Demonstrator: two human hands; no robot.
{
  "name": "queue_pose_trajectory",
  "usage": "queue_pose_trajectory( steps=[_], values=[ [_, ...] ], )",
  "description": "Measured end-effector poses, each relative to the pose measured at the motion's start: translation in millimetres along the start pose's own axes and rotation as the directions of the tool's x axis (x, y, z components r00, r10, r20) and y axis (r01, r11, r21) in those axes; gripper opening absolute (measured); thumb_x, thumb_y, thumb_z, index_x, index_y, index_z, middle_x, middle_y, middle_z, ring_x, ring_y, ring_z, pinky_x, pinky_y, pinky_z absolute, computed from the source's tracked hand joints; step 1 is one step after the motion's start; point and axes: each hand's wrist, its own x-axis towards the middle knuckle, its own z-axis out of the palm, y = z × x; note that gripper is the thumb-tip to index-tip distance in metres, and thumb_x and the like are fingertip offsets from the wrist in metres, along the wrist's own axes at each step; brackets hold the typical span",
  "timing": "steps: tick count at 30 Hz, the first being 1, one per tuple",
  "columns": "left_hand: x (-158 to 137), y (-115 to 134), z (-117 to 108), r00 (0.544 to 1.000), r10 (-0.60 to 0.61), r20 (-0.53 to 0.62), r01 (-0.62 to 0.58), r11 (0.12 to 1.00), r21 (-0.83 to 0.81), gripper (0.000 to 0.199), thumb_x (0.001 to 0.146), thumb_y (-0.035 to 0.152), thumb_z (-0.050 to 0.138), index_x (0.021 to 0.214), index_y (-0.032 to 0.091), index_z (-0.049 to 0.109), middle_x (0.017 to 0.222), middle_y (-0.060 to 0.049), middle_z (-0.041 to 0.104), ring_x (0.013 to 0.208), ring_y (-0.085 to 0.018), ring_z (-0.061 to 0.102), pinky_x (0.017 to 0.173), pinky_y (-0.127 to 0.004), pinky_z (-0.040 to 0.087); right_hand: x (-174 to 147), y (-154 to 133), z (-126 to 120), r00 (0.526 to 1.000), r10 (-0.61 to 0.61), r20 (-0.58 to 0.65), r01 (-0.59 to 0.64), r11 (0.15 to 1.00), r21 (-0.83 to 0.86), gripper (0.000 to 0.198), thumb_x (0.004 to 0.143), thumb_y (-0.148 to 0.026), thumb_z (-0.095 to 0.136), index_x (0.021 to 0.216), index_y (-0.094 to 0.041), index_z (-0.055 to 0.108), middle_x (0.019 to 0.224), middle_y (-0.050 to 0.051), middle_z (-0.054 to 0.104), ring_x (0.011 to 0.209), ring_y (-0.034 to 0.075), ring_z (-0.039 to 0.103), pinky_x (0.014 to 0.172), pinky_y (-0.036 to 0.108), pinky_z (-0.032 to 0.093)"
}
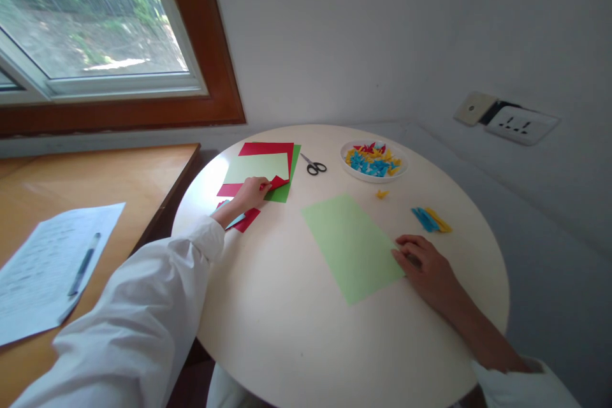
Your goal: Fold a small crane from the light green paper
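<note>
At the far left of the table, my left hand (253,194) pinches the lifted corner of a sheet of red paper (278,183). That sheet lies in a stack with a pale green sheet (258,169) and a darker green sheet (295,166). Smaller red and light blue paper pieces (248,220) lie under and beside my left wrist. Nearer the middle, a light green sheet of paper (351,248) lies flat. My right hand (423,268) rests at its right edge, fingers loosely bent with a gap between thumb and forefinger; nothing is visibly gripped there.
Black-handled scissors (313,167) lie beside the stack. A white dish (351,172) holds several blue, yellow and red folded paper pieces. One yellow piece (382,194) lies before it. Blue and yellow strips (430,220) are to the right. A wooden desk (157,169) bears papers and a pen (85,264).
</note>
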Motion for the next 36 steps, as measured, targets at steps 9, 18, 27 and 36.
queue_pose_trajectory(
  steps=[9, 18, 27, 36],
  values=[
    [-3, 4, -5, 0.999, 0.020, 0.026, -0.018, 0.997, -0.071, 0.025, 0.076, 0.036, 0.053, 0.078, 0.015, 0.067, 0.072, -0.006, 0.069, 0.058, -0.017, 0.058, 0.055, -0.026, 0.044, 0, -2, -1, 1.000, -0.010, -0.004, 0.010, 1.000, 0.022, 0.027, 0.080, -0.043, 0.046, 0.064, -0.023, 0.055, 0.091, 0.010, 0.062, 0.088, 0.024, 0.060, 0.080, 0.039, 0.051],
    [-51, 46, -8, 0.937, 0.326, 0.124, -0.319, 0.945, -0.069, 0.045, 0.081, 0.043, 0.054, 0.118, 0.018, 0.057, 0.124, -0.010, 0.059, 0.112, -0.026, 0.055, 0.094, -0.038, 0.043, 2, -5, -3, 0.998, -0.058, 0.016, 0.056, 0.991, 0.125, 0.021, 0.083, -0.037, 0.047, 0.076, -0.021, 0.058, 0.094, 0.009, 0.064, 0.091, 0.023, 0.060, 0.085, 0.040, 0.048],
    [-118, 73, 15, 0.648, 0.636, 0.419, -0.681, 0.730, -0.056, 0.093, 0.079, 0.067, 0.045, 0.147, 0.019, 0.005, 0.152, -0.016, 0.013, 0.141, -0.028, 0.012, 0.113, -0.050, 0.003, 17, -6, -3, 0.960, -0.232, 0.154, 0.212, 0.968, 0.135, 0.020, 0.084, -0.034, 0.047, 0.078, -0.020, 0.061, 0.098, 0.010, 0.065, 0.090, 0.022, 0.060, 0.085, 0.041, 0.048],
    [-146, 68, 37, 0.782, 0.511, 0.357, -0.580, 0.806, 0.117, 0.079, 0.086, 0.064, 0.032, 0.144, 0.011, 0.019, 0.149, -0.020, 0.023, 0.139, -0.027, 0.019, 0.112, -0.048, 0.009, -3, -28, -2, 0.955, -0.285, 0.078, 0.285, 0.959, 0.013, 0.029, 0.087, -0.035, 0.047, 0.107, -0.019, 0.059, 0.115, 0.013, 0.062, 0.111, 0.025, 0.055, 0.096, 0.047, 0.042]
  ],
)
